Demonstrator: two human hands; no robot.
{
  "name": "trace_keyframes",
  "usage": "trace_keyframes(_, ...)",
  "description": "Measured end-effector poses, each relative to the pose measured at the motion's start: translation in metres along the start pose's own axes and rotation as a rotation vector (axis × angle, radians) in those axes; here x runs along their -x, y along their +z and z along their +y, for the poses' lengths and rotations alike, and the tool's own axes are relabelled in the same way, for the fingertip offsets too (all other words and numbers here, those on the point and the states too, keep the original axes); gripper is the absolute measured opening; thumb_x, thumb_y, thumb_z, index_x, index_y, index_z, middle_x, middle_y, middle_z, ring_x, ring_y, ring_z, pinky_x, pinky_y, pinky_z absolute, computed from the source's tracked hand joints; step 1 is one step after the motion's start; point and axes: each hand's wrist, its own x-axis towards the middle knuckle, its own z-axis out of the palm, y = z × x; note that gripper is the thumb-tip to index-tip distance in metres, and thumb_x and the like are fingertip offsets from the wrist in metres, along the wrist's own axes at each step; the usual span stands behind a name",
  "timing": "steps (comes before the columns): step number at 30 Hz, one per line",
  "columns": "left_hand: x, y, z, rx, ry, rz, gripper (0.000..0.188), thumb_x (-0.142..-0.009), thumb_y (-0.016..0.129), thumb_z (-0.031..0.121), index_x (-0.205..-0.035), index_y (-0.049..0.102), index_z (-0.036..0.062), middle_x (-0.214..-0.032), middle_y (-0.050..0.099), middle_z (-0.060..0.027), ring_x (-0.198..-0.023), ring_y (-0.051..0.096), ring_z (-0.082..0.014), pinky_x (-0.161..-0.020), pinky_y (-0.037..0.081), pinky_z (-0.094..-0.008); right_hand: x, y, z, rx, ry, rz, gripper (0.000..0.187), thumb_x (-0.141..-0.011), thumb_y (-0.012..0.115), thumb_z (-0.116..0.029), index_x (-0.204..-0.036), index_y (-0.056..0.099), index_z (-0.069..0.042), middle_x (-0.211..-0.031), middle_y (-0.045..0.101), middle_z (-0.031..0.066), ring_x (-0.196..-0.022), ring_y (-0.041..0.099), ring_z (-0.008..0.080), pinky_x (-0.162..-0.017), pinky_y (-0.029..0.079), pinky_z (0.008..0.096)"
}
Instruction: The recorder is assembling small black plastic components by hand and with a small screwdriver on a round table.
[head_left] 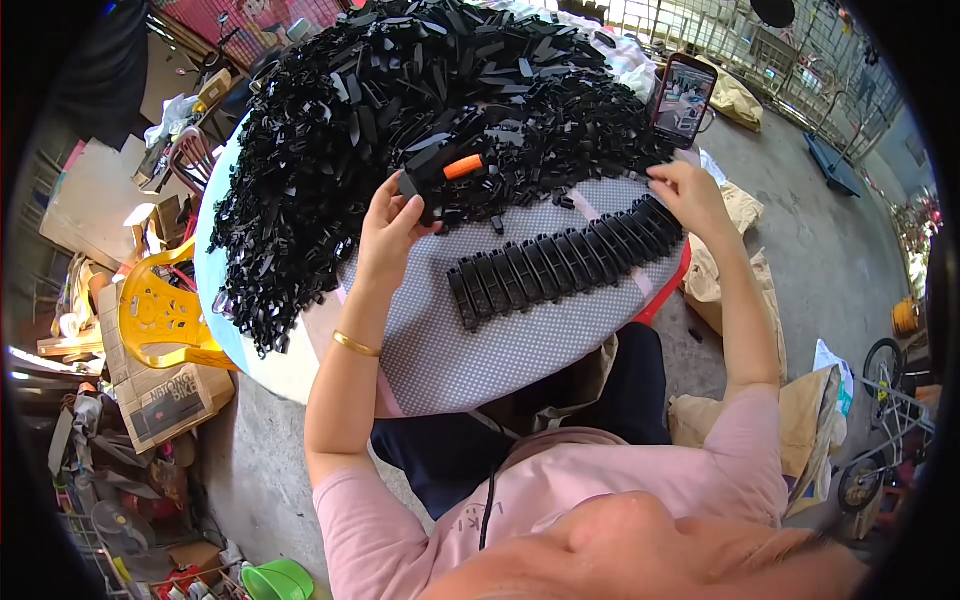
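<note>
A big heap of small black plastic parts covers the far half of a round table with a dotted grey cover. My left hand pinches one black part at the heap's near edge. An orange piece lies in the heap just beyond that hand. A curved row of black parts, laid side by side, runs across the cover. My right hand rests its fingers on the right end of that row, by the heap's edge.
A phone with a lit screen stands propped at the table's far right. A yellow plastic chair and cardboard boxes crowd the left. Brown sacks lie on the concrete floor at the right, a green bowl at the bottom left.
</note>
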Motion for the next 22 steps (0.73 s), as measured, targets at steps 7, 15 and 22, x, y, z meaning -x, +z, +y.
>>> trace_keyframes(7,0.011,0.006,0.001,0.232,-0.151,-0.206,0.040,-0.091,0.045,0.011,-0.130,0.040,0.0073,-0.097,0.056,-0.0089,-0.083,0.060,-0.0212,-0.074,0.051,-0.0357,-0.043,0.042,-0.033,0.113,-0.217,-0.105,0.017,-0.073,0.065,-0.019,-0.087,0.069,-0.009,-0.084,0.061,0.0107,-0.080,0.060,0.0280,-0.071,0.048,0.0372)
trace_keyframes(15,0.020,0.014,0.003,0.322,-0.209,-0.402,0.042,-0.092,0.044,0.013,-0.133,0.036,0.0080,-0.103,0.055,-0.0138,-0.084,0.061,-0.0229,-0.076,0.051,-0.0354,-0.045,0.048,-0.056,0.127,-0.203,-0.083,0.014,-0.076,0.062,-0.017,-0.079,0.064,-0.004,-0.082,0.062,0.0126,-0.079,0.061,0.0297,-0.067,0.049,0.0377)
trace_keyframes(22,0.023,0.016,0.001,0.232,-0.196,-0.410,0.047,-0.090,0.052,0.018,-0.133,0.035,0.0096,-0.108,0.055,-0.0129,-0.089,0.060,-0.0195,-0.077,0.052,-0.0323,-0.012,0.028,-0.132,-0.638,-0.208,-0.074,0.016,-0.081,0.062,-0.012,-0.093,0.065,-0.003,-0.089,0.064,0.0166,-0.078,0.064,0.0225,-0.066,0.049,0.0310)
